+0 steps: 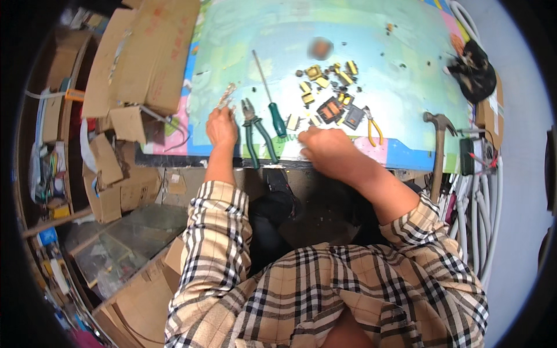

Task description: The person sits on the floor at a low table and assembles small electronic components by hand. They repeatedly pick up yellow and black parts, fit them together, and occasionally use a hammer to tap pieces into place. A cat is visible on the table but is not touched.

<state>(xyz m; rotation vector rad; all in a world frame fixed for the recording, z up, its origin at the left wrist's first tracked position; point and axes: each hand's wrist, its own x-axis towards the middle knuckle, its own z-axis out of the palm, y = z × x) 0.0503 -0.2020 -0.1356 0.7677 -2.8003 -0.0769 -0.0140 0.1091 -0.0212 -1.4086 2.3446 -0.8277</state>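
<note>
Table under a pale multicoloured sheet. Coppery strands lie at the left hand's fingertips; just right of it, green-handled pliers, then a screwdriver. Beyond the right hand, small yellow-and-black parts; rightward, yellow-handled cutters and a hammer.

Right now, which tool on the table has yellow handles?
The small pliers left of the hammer; the large pliers and screwdriver have green handles, the hammer a brown one.

Left hand at coppery scraps, pliers alongside
</note>
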